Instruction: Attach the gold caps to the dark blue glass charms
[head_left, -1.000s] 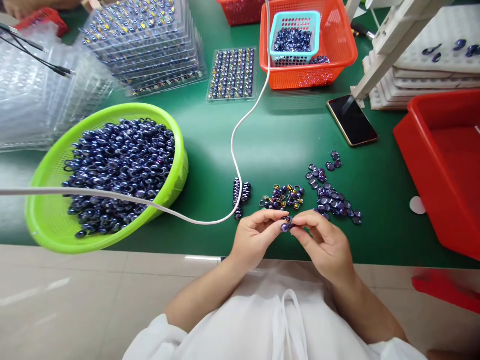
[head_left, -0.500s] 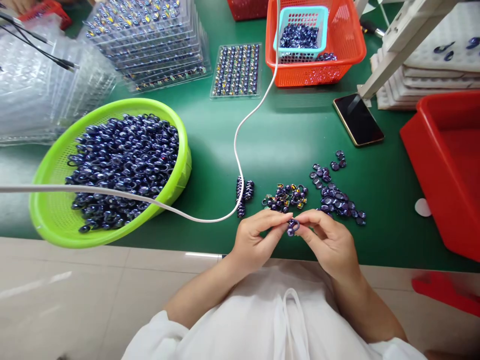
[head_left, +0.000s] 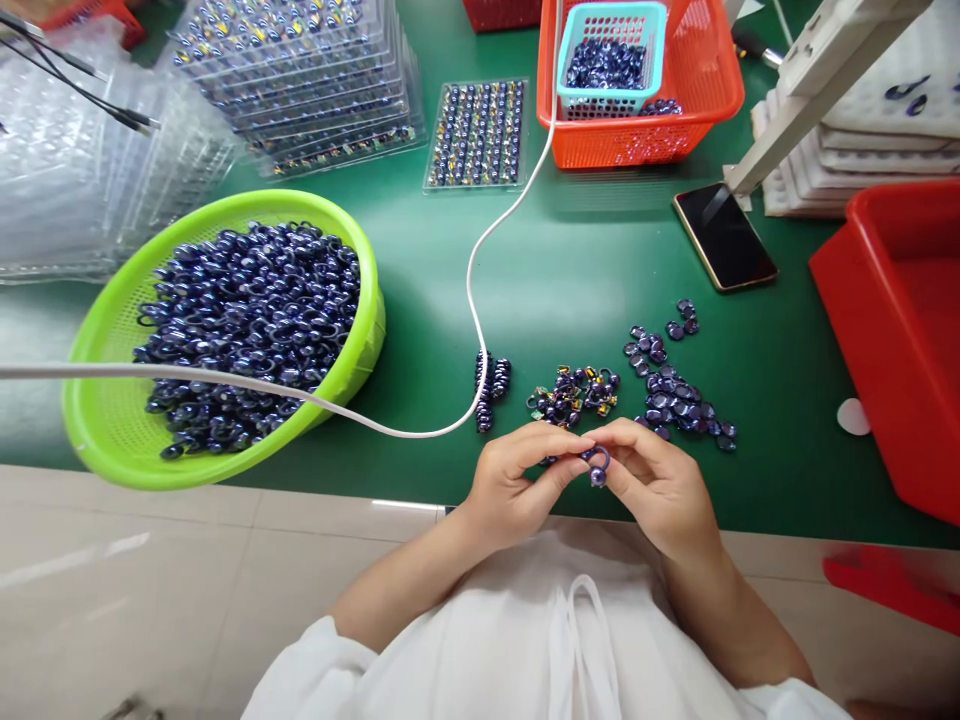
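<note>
Close in front of my body, my left hand [head_left: 523, 475] and my right hand [head_left: 660, 485] meet at their fingertips. Between them they pinch a small shiny dark-blue ring-shaped part [head_left: 598, 477] with a rounded bulge at its lower end. Both hands are closed, thumb against fingers; some of the part is hidden by the fingertips. Just beyond lie a loose pile of similar parts with yellow bits [head_left: 574, 392] and, to the right, a scatter of flat dark-blue caps [head_left: 675, 397]. Left of these, ring-shaped parts stand stacked in short rows [head_left: 484, 392].
A lime-green basket [head_left: 373, 320] full of ring-shaped parts stands at left. A white cable [head_left: 474, 290] crosses the table. Behind are stacked clear trays [head_left: 352, 95], a filled tray [head_left: 477, 135] and an orange basket [head_left: 637, 148]. A phone [head_left: 725, 237] and red bin [head_left: 862, 290] lie right.
The ring-shaped part has turned in my fingertips and sits slightly lower and further right, its loop and bulge showing more. The table appears shifted a little as the camera moved.
</note>
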